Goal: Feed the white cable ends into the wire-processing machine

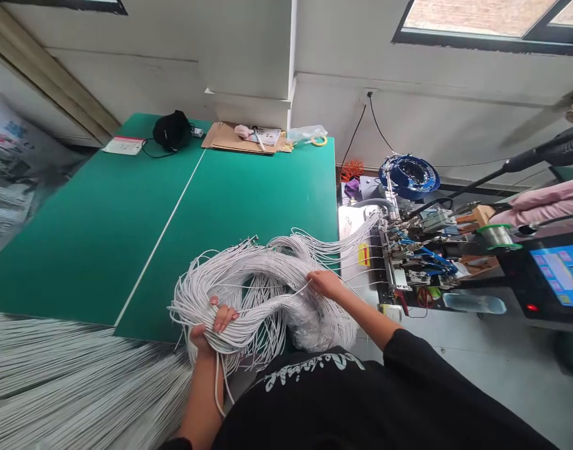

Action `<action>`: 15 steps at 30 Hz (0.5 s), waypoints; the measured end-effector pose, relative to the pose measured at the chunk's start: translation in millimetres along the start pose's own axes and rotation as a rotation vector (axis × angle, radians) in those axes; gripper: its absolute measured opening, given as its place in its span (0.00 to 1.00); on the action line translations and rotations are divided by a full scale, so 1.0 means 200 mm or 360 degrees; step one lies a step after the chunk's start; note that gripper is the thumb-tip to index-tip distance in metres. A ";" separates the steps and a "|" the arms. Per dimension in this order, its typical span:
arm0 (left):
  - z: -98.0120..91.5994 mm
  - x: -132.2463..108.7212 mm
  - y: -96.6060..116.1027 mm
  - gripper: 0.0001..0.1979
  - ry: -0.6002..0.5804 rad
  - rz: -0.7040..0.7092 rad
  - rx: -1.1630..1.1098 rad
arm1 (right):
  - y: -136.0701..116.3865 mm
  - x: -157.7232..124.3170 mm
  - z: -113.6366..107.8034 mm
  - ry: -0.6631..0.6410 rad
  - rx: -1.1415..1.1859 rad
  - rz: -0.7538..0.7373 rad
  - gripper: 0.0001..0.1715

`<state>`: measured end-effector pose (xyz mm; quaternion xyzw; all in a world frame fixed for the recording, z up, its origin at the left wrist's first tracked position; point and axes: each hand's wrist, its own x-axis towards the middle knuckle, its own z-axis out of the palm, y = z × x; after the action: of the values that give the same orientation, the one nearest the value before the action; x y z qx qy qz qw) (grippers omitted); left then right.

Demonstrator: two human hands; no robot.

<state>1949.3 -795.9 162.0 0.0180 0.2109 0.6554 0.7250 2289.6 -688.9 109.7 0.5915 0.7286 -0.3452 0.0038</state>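
Note:
A large looped bundle of white cables [262, 262] lies at the near edge of the green table, partly wrapped in clear plastic film [309, 322]. My left hand [215, 322] is closed around a thick strand of these cables on the bundle's near left side, thumb toward me. On the right side, my right hand [326, 284] pinches at the cables, its fingertips pressed together; how many it holds is hidden. From the bundle, several single cables run right into a wire-processing machine [401, 250].
Along the green table's [94, 231] back edge lie a black cap [172, 131], cardboard [232, 139] and a tape roll [318, 141]. Right of the machine are a solder spool [498, 236] and a screen [560, 272]. Long white cables [80, 381] fill the lower left.

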 end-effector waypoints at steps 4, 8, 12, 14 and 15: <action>0.00 0.01 -0.01 0.23 -0.0005 0.0029 0.0047 | 0.17 0.08 -0.09 0.0249 0.0194 0.0241 0.15; 0.00 0.02 -0.02 0.23 -0.0034 0.0057 0.0046 | 0.34 0.05 -0.19 0.0440 0.0336 0.0555 0.23; -0.01 0.02 -0.02 0.22 -0.0058 0.0040 0.0045 | 0.37 -0.24 -0.14 0.0476 0.0273 0.0624 0.20; -0.01 0.01 -0.02 0.22 -0.0064 0.0039 0.0056 | 0.34 -0.45 -0.04 0.0296 0.0054 0.0166 0.23; -0.01 0.01 -0.02 0.22 -0.0063 0.0043 0.0060 | 0.33 -0.56 0.02 0.0079 -0.0087 -0.0237 0.26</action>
<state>1952.1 -795.6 158.8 0.0477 0.2085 0.6605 0.7197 2377.9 -783.0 119.2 0.5437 0.7797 -0.3097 -0.0237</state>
